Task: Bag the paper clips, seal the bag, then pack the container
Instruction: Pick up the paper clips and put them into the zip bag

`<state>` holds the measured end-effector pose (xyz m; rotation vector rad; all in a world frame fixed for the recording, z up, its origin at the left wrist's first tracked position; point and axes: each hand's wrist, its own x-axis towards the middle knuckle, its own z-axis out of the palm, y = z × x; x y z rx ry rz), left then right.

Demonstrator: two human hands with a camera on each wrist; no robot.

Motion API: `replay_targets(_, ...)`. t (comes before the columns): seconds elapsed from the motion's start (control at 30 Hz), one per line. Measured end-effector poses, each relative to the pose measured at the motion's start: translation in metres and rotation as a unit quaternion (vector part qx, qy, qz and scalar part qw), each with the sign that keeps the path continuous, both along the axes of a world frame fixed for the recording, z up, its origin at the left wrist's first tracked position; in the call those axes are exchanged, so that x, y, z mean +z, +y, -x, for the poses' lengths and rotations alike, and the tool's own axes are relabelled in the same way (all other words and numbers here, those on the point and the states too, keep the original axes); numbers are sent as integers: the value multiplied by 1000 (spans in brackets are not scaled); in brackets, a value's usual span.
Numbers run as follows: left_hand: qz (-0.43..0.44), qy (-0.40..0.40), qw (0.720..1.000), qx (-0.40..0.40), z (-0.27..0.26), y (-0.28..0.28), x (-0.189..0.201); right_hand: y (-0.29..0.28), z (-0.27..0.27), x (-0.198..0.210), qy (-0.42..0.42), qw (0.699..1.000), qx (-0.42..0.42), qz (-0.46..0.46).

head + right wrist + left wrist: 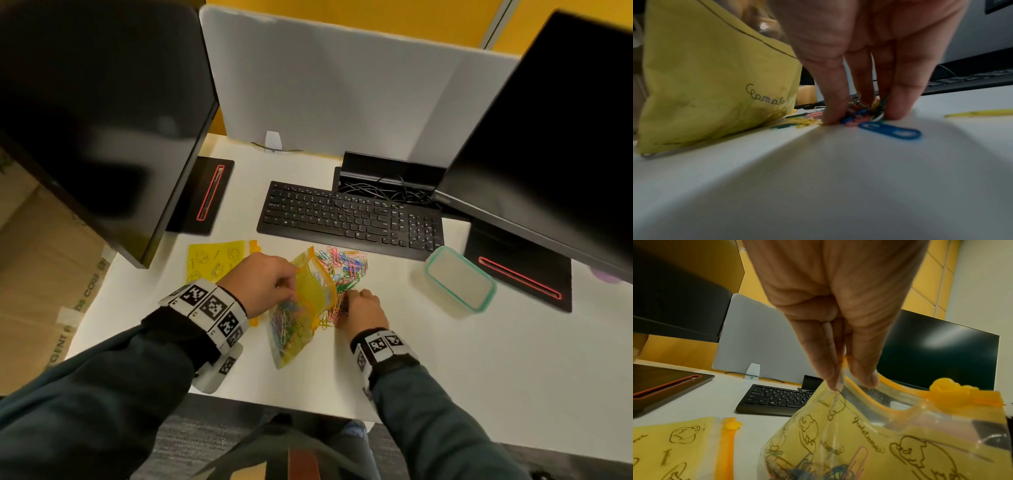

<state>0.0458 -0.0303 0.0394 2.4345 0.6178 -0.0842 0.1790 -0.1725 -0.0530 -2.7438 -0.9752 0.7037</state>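
Yellow printed zip bag [301, 308], part-filled with clips, stands near the worktop's [445, 359] front edge, mouth open. Left hand [263, 284] pinches its rim. Right hand [361, 310], fingertips [833, 116] together on the loose coloured paper clips [346, 265]; grip partly hidden. Clear green-rimmed container [457, 281] towards the right edge, contents indistinct.

The yellow bag [869, 449] carries cursive "Gudetama" beside egg drawings, and the cardboard box [37, 294] reads "CORP".
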Motion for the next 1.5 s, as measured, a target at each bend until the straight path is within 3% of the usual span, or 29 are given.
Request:
replay_targets(0.23,9,-1,1000,4,3,0,0,7,-2,5,-10,1000,3,-15)
replay_targets(0.47,13,0,1000,-3,2,-1,1,-1,-25,14,82,977,-173,-97)
replay_targets(0.67,8,-1,1000,-16,-1,-1,2,-14,-32,50,172,924,-264,-214)
replay_targets(0.87,5,6,1000,-23,-5,-1,2,6,-11,95,293,855,-236,-356)
replay_targets(0.93,2,6,1000,-23,-6,-2,2,18,3,93,300,851,-233,-364)
replay_targets(1.0,-2,2,1000,-24,-6,-2,2,27,15,83,271,868,-216,-355)
replay_targets(1.1,-5,-8,1000,-26,-4,-1,2,29,23,72,211,926,-135,-283)
replay_targets(1.2,1,-13,1000,-26,-1,2,1,26,19,71,203,934,-107,-274)
replay_targets(1.33,5,-13,1000,-13,2,5,-1,4,-3,60,146,937,-159,-273)
replay_targets(1.43,6,-12,1000,-9,6,8,-2,-27,-14,37,56,985,-137,-86)
replay_targets(1.5,12,-16,1000,-5,9,9,-2,-43,-13,21,41,993,-113,11)
